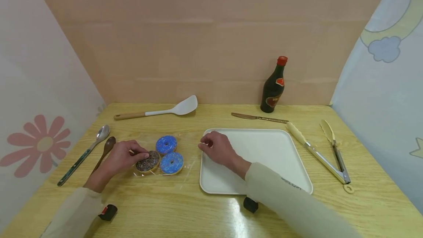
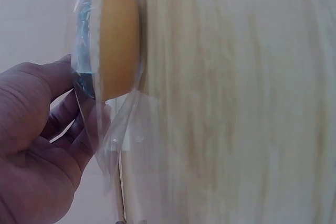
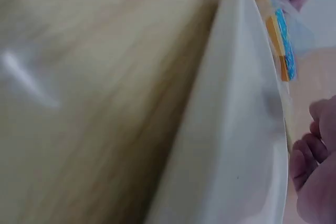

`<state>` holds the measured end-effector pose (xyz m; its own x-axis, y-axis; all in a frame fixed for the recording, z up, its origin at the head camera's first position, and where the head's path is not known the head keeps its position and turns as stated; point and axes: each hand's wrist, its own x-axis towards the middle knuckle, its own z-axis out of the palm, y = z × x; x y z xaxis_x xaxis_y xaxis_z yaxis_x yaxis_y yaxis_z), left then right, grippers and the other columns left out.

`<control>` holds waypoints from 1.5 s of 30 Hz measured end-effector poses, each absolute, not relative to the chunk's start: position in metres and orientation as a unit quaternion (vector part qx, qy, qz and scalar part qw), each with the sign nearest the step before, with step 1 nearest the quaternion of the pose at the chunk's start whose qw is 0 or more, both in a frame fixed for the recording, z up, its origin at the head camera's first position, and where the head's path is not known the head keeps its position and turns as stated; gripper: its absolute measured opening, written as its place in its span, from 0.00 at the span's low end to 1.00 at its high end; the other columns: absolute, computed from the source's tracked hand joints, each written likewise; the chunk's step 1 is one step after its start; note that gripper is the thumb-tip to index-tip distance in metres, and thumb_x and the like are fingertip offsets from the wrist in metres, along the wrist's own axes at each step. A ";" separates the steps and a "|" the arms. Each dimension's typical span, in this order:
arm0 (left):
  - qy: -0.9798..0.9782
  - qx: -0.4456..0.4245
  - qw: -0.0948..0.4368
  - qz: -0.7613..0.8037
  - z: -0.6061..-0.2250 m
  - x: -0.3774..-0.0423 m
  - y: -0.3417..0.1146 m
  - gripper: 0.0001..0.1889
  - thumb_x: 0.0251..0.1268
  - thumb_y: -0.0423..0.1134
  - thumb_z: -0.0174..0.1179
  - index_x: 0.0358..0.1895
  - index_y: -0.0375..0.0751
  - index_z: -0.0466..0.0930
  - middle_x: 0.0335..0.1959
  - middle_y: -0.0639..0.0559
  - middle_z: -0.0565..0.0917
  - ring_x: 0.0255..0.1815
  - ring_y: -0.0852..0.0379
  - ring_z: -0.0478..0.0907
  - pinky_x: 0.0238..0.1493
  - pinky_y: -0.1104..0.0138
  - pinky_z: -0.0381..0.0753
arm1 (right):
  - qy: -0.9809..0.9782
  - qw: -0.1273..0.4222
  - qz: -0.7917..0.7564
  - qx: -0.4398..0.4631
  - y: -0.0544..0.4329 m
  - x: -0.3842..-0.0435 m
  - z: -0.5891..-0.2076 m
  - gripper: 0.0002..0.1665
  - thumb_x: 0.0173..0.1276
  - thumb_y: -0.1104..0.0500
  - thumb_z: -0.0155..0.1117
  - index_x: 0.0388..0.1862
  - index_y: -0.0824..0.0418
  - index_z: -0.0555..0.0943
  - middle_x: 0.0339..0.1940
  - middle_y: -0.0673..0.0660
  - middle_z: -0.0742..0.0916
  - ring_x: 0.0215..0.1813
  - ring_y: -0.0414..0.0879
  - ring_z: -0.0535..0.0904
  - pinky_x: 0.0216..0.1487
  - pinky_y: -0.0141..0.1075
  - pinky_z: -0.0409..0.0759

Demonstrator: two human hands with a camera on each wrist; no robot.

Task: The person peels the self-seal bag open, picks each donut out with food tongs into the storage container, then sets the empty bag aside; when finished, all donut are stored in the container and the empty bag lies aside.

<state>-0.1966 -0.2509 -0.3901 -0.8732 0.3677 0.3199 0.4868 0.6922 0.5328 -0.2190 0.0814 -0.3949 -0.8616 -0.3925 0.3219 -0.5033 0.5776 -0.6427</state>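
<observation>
Three ring doughnuts lie together in a clear plastic bag (image 1: 187,165) on the table's left half. One is a brown doughnut (image 1: 147,162) with sprinkles; the others are a dark blue doughnut (image 1: 161,146) and a lighter blue doughnut (image 1: 166,166). My left hand (image 1: 127,157) holds the bag at its left end, fingertips right at the brown doughnut; the left wrist view shows loose plastic (image 2: 113,135) by the fingers. Over the left rim of a white tray (image 1: 264,157) is my right hand (image 1: 218,148), its fingers loosely bent with nothing between them.
A spatula (image 1: 158,112) lies behind the bag. Left of it are a green-handled spoon (image 1: 86,153) and a wooden spoon (image 1: 107,146). Behind the tray are a knife (image 1: 259,117) and a dark bottle (image 1: 272,91); tongs (image 1: 325,162) lie to the right.
</observation>
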 end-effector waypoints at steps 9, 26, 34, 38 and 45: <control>-0.904 -0.266 0.132 -0.307 -0.387 -0.195 -0.249 0.03 0.56 0.32 0.68 0.34 0.43 0.87 0.28 0.61 0.78 0.25 0.64 0.75 0.26 0.68 0.77 | -0.871 0.080 0.234 0.425 0.085 -0.197 -0.399 0.07 0.64 0.56 0.67 0.35 0.59 0.87 0.36 0.50 0.85 0.43 0.44 0.77 0.45 0.36 0.74; -0.902 -0.284 0.141 -0.294 -0.394 -0.202 -0.241 0.04 0.54 0.30 0.68 0.32 0.42 0.89 0.26 0.63 0.77 0.25 0.65 0.74 0.27 0.67 0.76 | -0.856 0.136 0.233 0.441 0.092 -0.192 -0.405 0.07 0.62 0.57 0.69 0.31 0.60 0.86 0.34 0.51 0.84 0.40 0.44 0.78 0.41 0.35 0.75; -0.898 -0.284 0.143 -0.304 -0.397 -0.205 -0.241 0.04 0.55 0.28 0.68 0.31 0.42 0.88 0.27 0.62 0.78 0.25 0.65 0.74 0.27 0.67 0.76 | -0.857 0.134 0.234 0.440 0.093 -0.192 -0.407 0.06 0.62 0.57 0.69 0.31 0.59 0.86 0.34 0.50 0.84 0.39 0.44 0.78 0.41 0.35 0.74; -0.896 -0.279 0.140 -0.315 -0.398 -0.204 -0.242 0.05 0.56 0.29 0.67 0.31 0.43 0.88 0.27 0.62 0.78 0.26 0.65 0.75 0.27 0.67 0.77 | -0.855 0.133 0.240 0.440 0.093 -0.192 -0.408 0.06 0.62 0.57 0.69 0.31 0.59 0.86 0.34 0.51 0.84 0.39 0.44 0.77 0.41 0.35 0.74; -0.884 -0.273 0.141 -0.353 -0.401 -0.205 -0.244 0.06 0.56 0.26 0.66 0.31 0.41 0.88 0.26 0.60 0.80 0.27 0.63 0.77 0.28 0.67 0.79 | -0.852 0.137 0.247 0.441 0.094 -0.191 -0.407 0.05 0.61 0.57 0.70 0.30 0.58 0.86 0.33 0.49 0.84 0.39 0.43 0.77 0.40 0.35 0.74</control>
<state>-0.2047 -0.2443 -0.4008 -0.8107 0.3831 0.4427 0.5826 0.6019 0.5461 -0.1908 0.0936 -0.4073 -0.5733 -0.6838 0.4514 -0.8192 0.4891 -0.2996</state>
